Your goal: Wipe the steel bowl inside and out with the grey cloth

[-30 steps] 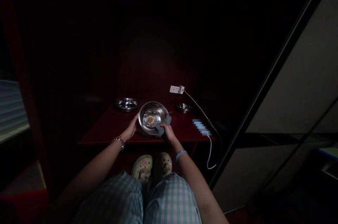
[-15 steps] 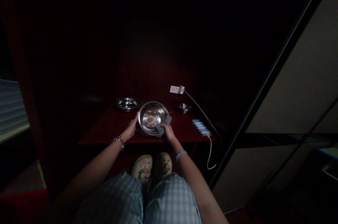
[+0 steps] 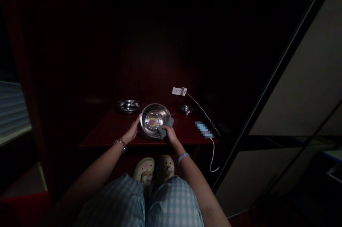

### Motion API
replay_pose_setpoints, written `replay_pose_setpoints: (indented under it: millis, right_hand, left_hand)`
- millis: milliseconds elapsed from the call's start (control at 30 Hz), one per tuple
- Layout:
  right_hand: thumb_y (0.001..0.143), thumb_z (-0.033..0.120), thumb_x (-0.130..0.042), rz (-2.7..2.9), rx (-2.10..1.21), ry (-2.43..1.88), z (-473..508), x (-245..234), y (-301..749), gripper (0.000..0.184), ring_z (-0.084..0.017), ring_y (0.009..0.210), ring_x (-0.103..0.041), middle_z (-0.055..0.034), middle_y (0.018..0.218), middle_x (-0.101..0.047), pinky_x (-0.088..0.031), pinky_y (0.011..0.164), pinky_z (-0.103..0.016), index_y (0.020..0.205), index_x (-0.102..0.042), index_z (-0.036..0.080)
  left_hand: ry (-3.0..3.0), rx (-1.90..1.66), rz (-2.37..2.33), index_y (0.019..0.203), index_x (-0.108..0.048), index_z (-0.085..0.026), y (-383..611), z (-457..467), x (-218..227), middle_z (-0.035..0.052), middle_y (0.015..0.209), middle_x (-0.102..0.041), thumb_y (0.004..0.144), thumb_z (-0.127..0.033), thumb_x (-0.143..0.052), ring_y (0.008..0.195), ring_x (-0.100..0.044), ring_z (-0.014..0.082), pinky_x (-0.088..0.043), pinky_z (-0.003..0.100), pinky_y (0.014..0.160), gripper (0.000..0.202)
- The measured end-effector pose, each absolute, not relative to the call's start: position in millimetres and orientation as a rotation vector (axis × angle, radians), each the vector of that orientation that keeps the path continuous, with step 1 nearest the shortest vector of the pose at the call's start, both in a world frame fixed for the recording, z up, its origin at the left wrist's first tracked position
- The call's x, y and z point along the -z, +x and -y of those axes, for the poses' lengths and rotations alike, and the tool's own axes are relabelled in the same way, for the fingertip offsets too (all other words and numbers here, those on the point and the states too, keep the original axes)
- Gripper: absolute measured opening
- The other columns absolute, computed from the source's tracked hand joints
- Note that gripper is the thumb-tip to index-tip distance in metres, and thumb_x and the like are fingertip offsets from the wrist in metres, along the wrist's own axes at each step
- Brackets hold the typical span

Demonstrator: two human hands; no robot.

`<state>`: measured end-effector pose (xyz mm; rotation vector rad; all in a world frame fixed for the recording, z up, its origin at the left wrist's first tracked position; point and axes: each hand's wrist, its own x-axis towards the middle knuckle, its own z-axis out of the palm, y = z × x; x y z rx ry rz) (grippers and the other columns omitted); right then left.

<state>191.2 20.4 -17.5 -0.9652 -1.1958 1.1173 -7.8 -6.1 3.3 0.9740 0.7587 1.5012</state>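
Observation:
A shiny steel bowl (image 3: 149, 116) with a yellow and red sticker inside its bottom is tilted so its inside faces me, above the dark red shelf (image 3: 107, 136). My left hand (image 3: 132, 130) grips the bowl's left side, its fingers partly hidden behind the wall. At the lower right rim, my right hand (image 3: 170, 132) is closed on a grey cloth (image 3: 166, 127), pressing it against the bowl with the thumb on the inner side. The other fingers of that hand are hidden by the cloth and bowl.
A wide steel dish (image 3: 129, 106) sits at the back left of the shelf, a smaller steel dish (image 3: 186, 109) at the back right. A white socket (image 3: 178, 91) holds a charger whose white cable (image 3: 200, 107) hangs down the right side, near a blurred blue item (image 3: 204, 129).

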Motion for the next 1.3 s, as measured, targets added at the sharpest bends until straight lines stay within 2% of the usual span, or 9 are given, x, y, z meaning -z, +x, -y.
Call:
replay_pose_setpoints:
  millis: [200, 533, 1033, 1300]
  right_hand:
    - [0.058, 0.03, -0.059, 1.04, -1.253, -0.932, -18.3, 15.5, 190.4, 0.021, -0.022, 0.077, -0.066, -0.0023, 0.07, -0.069, -0.049, 0.072, -0.029, 0.074, -0.065, 0.017]
    - [0.057, 0.027, -0.06, 1.021, -1.271, -0.936, -21.0, 18.3, 191.1, 0.016, -0.018, 0.07, -0.063, 0.0002, 0.065, -0.067, -0.047, 0.07, -0.027, 0.068, -0.065, 0.017]
    - [0.061, 0.025, -0.059, 1.06, -1.254, -0.937, -25.2, 23.1, 193.5, 0.013, -0.017, 0.07, -0.063, 0.0008, 0.066, -0.068, -0.046, 0.07, -0.026, 0.069, -0.066, 0.017]
    - [0.061, 0.026, -0.059, 1.061, -1.229, -0.949, -26.6, 24.2, 193.3, 0.017, -0.017, 0.07, -0.063, -0.0002, 0.068, -0.069, -0.047, 0.072, -0.027, 0.073, -0.066, 0.017]
  left_hand:
    - [0.978, -1.526, -0.763, 0.13, -0.06, -0.025, -9.2, 3.4, -1.7, 0.0081, 0.135, -0.06, 0.085, -0.055, -0.056, 0.125, -0.055, 0.0259, -0.046, 0.038, 0.101, 0.055]
    - [0.983, -1.513, -0.733, 0.132, -0.059, -0.023, -8.8, 5.3, -4.1, 0.0091, 0.131, -0.063, 0.086, -0.055, -0.055, 0.122, -0.057, 0.0265, -0.048, 0.037, 0.099, 0.056]
    - [1.0, -1.501, -0.793, 0.129, -0.061, -0.022, -9.6, 4.9, -4.4, 0.0085, 0.118, -0.07, 0.086, -0.058, -0.052, 0.113, -0.063, 0.0264, -0.053, 0.036, 0.091, 0.057]
    - [0.999, -1.506, -0.787, 0.133, -0.057, -0.024, -10.9, -0.1, -1.0, 0.0078, 0.119, -0.07, 0.087, -0.055, -0.051, 0.114, -0.063, 0.025, -0.05, 0.035, 0.096, 0.056]
